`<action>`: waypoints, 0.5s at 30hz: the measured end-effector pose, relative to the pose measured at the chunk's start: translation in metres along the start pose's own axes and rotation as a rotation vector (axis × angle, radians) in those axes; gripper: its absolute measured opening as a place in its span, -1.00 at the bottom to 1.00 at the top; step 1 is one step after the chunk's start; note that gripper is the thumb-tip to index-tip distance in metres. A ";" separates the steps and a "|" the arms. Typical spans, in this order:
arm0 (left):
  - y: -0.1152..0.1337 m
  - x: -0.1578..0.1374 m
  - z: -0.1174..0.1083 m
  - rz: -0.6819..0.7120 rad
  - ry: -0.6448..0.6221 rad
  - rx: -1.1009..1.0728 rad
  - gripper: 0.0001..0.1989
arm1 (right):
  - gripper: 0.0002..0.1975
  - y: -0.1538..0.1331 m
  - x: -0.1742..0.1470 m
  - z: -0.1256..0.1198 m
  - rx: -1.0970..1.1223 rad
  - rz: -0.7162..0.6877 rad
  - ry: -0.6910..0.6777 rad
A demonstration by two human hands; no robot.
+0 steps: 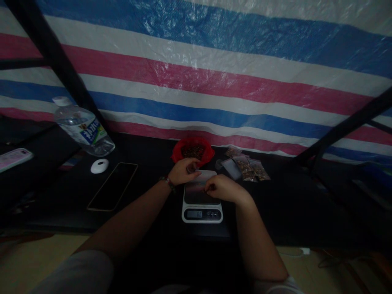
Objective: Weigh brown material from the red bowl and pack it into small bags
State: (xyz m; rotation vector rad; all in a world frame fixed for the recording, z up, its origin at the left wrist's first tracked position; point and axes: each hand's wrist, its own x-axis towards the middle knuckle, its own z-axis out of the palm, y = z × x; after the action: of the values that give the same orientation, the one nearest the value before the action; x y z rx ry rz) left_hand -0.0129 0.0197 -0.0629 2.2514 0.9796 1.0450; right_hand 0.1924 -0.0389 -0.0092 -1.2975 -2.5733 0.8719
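Behind scale (199, 198), red bowl (209, 153) of bits (192, 152), left grip (180, 171) around container (192, 168), right grip (226, 188) together

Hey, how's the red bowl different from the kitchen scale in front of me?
The bowl is red and round; the scale is rectangular with a white edge. The bowl holds small brown pieces, while the scale has a display. Both rest on the black table.
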 end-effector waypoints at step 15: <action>0.002 0.000 0.000 -0.012 -0.005 -0.014 -0.58 | -0.85 -0.007 0.017 0.020 -0.213 -0.037 0.120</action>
State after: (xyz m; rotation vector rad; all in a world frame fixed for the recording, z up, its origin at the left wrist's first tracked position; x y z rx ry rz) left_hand -0.0122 0.0185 -0.0619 2.2328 0.9802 1.0379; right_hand 0.1696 -0.0377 -0.0235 -1.3055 -2.6419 0.5075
